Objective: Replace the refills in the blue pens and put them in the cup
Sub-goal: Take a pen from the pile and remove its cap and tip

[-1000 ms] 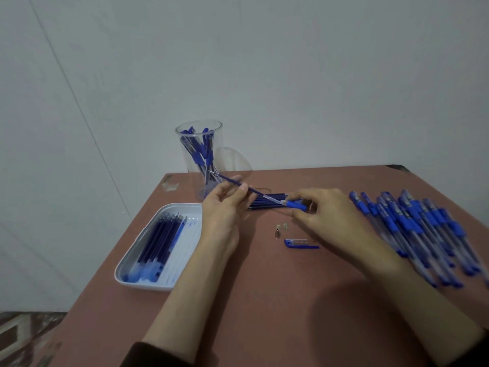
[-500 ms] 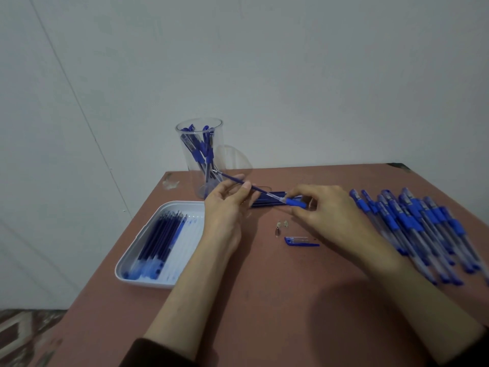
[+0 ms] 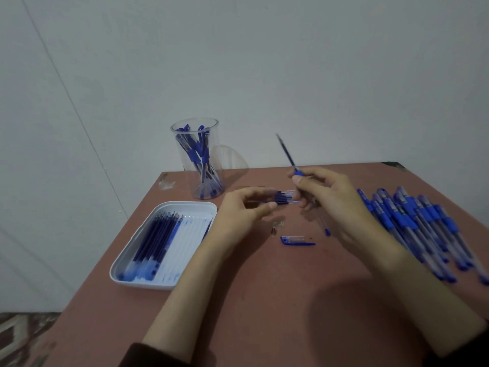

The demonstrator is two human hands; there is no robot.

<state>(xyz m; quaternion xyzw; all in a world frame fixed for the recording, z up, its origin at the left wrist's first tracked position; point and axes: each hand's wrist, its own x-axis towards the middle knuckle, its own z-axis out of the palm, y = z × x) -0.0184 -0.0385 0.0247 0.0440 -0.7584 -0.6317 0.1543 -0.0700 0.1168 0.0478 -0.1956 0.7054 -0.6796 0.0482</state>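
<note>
My right hand point(image 3: 328, 200) grips a clear blue pen by its blue grip point(image 3: 299, 174), and the dark refill point(image 3: 286, 153) sticks up and to the left out of it. The barrel's end point(image 3: 326, 230) shows below that hand. My left hand point(image 3: 238, 213) hovers over the table with curled fingers and holds nothing. A small bundle of dark refills point(image 3: 285, 199) lies between the hands. The clear cup point(image 3: 197, 160) at the back holds several blue pens.
A white tray point(image 3: 185, 207) with several refills sits at the left. Many blue pens point(image 3: 412, 223) lie in a row at the right. A blue pen cap point(image 3: 296, 240) and a small metal tip point(image 3: 273, 230) lie near the middle. The table's left edge is close to the tray.
My left hand let go of the refill's end. My right hand swung the pen and refill up from lying level to pointing upward, and moved slightly right.
</note>
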